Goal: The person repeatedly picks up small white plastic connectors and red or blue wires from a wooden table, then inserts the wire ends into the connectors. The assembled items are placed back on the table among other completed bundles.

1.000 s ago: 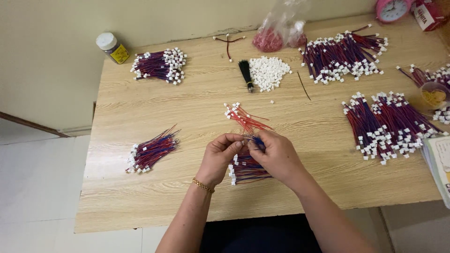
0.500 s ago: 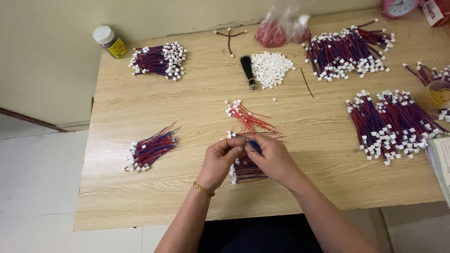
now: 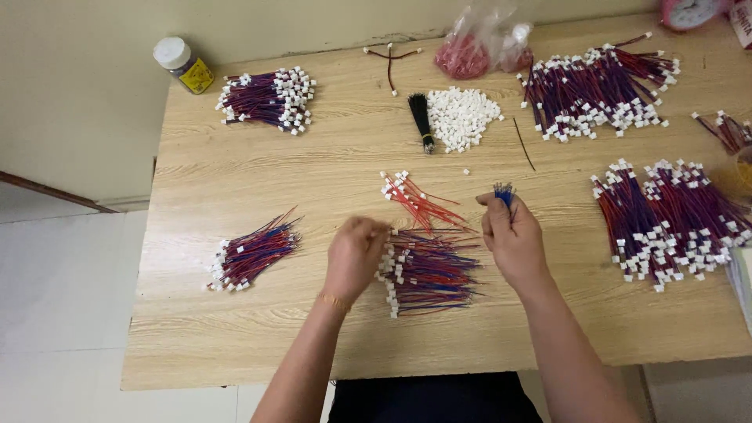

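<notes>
My right hand (image 3: pixel 513 239) is closed around a small bunch of blue wires (image 3: pixel 504 192), whose tips stick up above the fingers. My left hand (image 3: pixel 354 254) is a loose fist over the left end of a pile of red and blue wires with white connectors (image 3: pixel 427 270); whether it holds anything I cannot tell. A few red wires with white connectors (image 3: pixel 415 200) lie just beyond, between the two hands.
Wire bundles lie at the left (image 3: pixel 251 254), far left (image 3: pixel 266 98), far right (image 3: pixel 599 82) and right (image 3: pixel 674 219). A heap of white connectors (image 3: pixel 462 113), a black wire bundle (image 3: pixel 421 119), a plastic bag (image 3: pixel 478 43) and a jar (image 3: pixel 182 64) stand at the back of the wooden table (image 3: pixel 235 337).
The hands were together over the central pile; now they have parted. The right hand moved right and up with the blue wires, the left stayed by the pile.
</notes>
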